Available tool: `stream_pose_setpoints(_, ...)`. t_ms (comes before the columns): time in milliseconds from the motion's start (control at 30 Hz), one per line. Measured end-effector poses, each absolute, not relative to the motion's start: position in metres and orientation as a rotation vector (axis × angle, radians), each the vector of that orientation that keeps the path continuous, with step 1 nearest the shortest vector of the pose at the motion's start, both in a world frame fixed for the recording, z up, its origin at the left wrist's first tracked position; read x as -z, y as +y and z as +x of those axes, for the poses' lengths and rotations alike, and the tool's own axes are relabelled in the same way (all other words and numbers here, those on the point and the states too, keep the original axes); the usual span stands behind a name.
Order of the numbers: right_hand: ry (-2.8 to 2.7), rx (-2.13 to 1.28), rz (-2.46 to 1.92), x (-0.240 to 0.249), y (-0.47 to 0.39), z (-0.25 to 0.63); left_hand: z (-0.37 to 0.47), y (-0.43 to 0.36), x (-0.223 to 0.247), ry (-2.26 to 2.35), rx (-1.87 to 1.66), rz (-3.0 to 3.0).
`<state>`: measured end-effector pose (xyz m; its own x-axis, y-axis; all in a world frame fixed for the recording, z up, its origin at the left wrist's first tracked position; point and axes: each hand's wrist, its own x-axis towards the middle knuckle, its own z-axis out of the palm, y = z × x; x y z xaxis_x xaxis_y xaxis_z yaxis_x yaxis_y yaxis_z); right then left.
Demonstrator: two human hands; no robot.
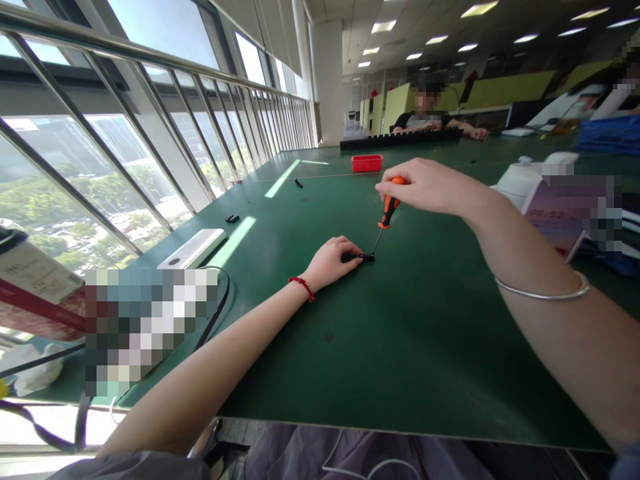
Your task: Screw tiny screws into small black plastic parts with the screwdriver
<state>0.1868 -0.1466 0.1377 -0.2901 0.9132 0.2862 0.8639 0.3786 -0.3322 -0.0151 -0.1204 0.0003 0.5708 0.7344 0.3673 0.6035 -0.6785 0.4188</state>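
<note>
My right hand (415,185) grips the orange and black handle of a screwdriver (387,215) from above. The screwdriver leans a little, and its metal shaft runs down to a small black part (367,257) on the green table. With fingers closed on it, my left hand (334,261) holds that part flat against the tabletop. The tip meets the part at its right end; whether it sits in a screw is too small to tell. My fingers hide the part's left side.
A red bin (367,163) stands farther back, before a long black strip (403,139). Small black pieces (233,219) and a white box (193,248) lie left, by the metal railing (200,87). A white bottle (520,180) stands right. Another person (425,120) sits across the table.
</note>
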Motion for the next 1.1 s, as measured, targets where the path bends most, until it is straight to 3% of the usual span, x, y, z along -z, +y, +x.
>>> stream_pose_setpoints(1100, -2.143, -0.022, -1.573, -0.123, -0.132, 0.188, -0.004, -0.095, 0.002, 1.194, -0.813, 2.436)
